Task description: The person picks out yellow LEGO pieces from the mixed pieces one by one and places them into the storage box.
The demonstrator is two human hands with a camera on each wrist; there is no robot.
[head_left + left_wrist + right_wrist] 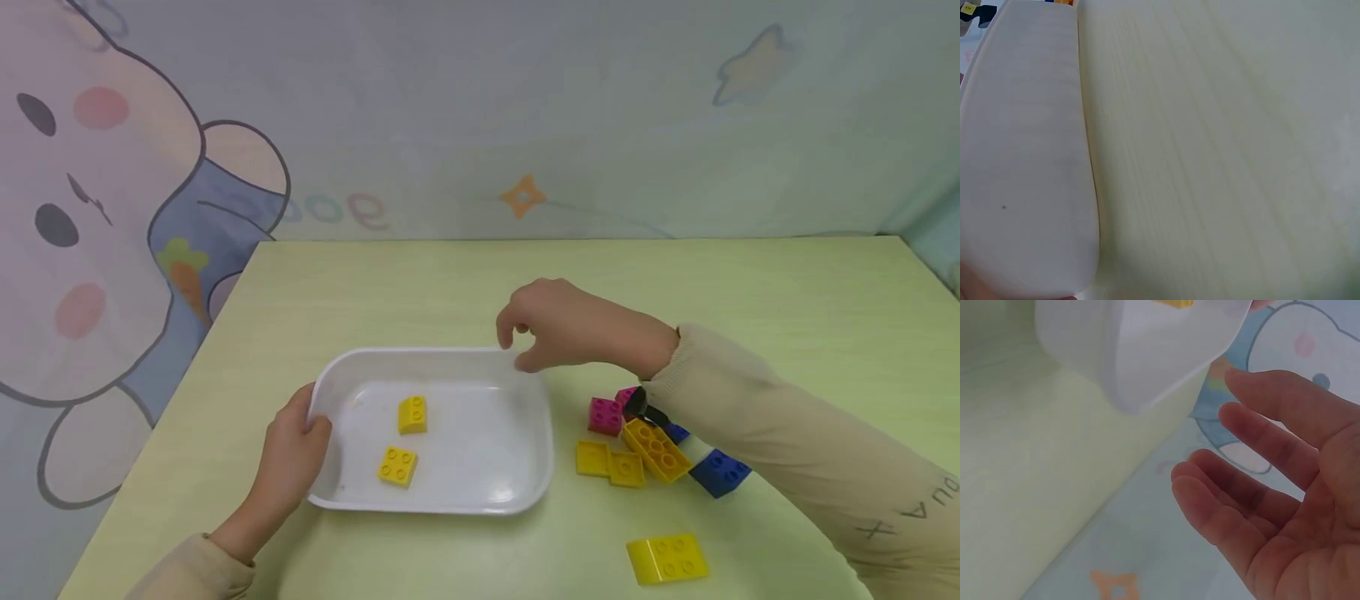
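A white plastic tray (480, 450) sits on the table with two yellow building bricks inside, a sloped one (412, 415) and a square four-stud one (397, 467). My left hand (288, 450) grips the tray's left rim, thumb over the inside. In the left wrist view the tray's outer wall (1022, 137) fills the left side, while most of that hand is hidden. Over the tray's far right corner is my right hand (558, 325), fingers loosely bent and apart from the thumb. The right wrist view shows nothing held in that hand (1285, 494).
Right of the tray lie a pink brick (604, 416), flat yellow pieces (593, 458), an upturned orange-yellow brick (657, 450) and a blue brick (721, 472), partly under the right sleeve (757, 425). A larger yellow brick (667, 559) lies nearer the front. A printed curtain (420, 108) hangs behind the table.
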